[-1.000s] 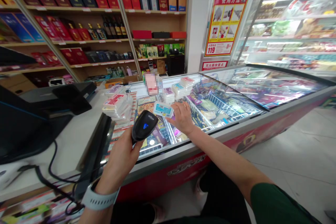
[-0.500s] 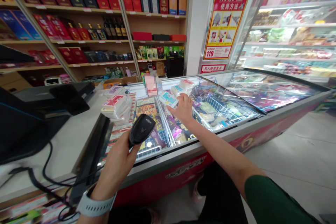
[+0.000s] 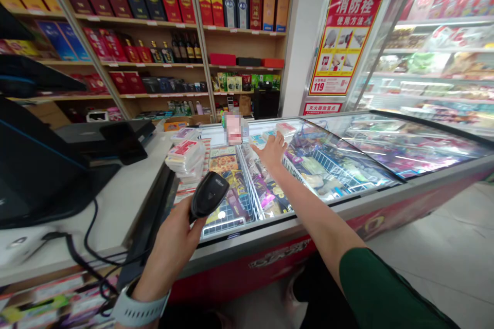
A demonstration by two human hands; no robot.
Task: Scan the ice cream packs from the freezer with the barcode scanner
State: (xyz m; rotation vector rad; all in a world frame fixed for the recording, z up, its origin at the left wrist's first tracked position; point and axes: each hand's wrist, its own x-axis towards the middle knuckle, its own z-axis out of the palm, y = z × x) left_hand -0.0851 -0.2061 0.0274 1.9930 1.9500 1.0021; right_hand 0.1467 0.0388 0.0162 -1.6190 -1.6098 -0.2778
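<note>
My left hand [image 3: 180,229] is wrapped round the handle of a black barcode scanner [image 3: 210,194], its head raised over the near left part of the chest freezer's glass top [image 3: 270,221]. My right hand [image 3: 272,152] reaches out over that glass with its fingers apart and nothing in its grasp. Just beyond its fingers lie flat clear packs with blue labels [image 3: 257,140], partly hidden by the hand. Behind them is a pack with a red label [image 3: 285,128]. To the left, a stack of similar packs with a red label on top [image 3: 186,152] rests at the freezer's left end.
A counter [image 3: 150,180] on the left bears a dark monitor [image 3: 46,164] and loose cables [image 3: 90,247]. Wire baskets of frozen goods [image 3: 250,185] show under the glass. Behind stand shelves of boxed bottles [image 3: 154,25]; a lit display fridge [image 3: 436,61] is at right.
My right hand has let go of the blue-label pack, which now lies among the packs at the back of the glass. My left hand still holds the scanner. The view has shifted slightly left.
</note>
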